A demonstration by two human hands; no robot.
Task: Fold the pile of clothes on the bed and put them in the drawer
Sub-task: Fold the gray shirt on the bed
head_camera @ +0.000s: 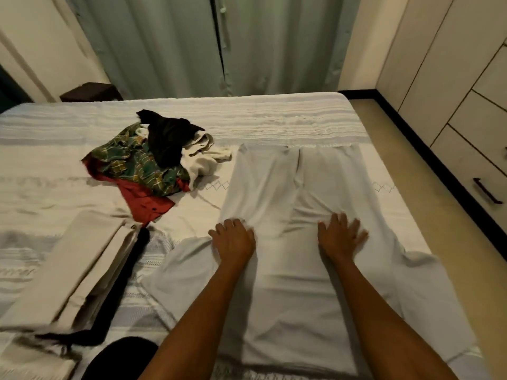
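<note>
A pale grey garment (277,187) lies spread flat on the bed (274,116), running from the near edge toward the far side. My left hand (233,238) presses on its left part with fingers a little bent. My right hand (341,233) lies flat on its right part, fingers spread. To the left, a loose pile of clothes (153,157) holds a green patterned piece, a red one, a black one and a cream one. At the near left lie folded beige clothes (74,259) with a black piece beside them.
A drawer unit (477,149) with a dark handle stands along the right wall, across a strip of floor (428,193). Green curtains (219,42) hang beyond the bed. A dark small table (90,91) sits at the far left corner.
</note>
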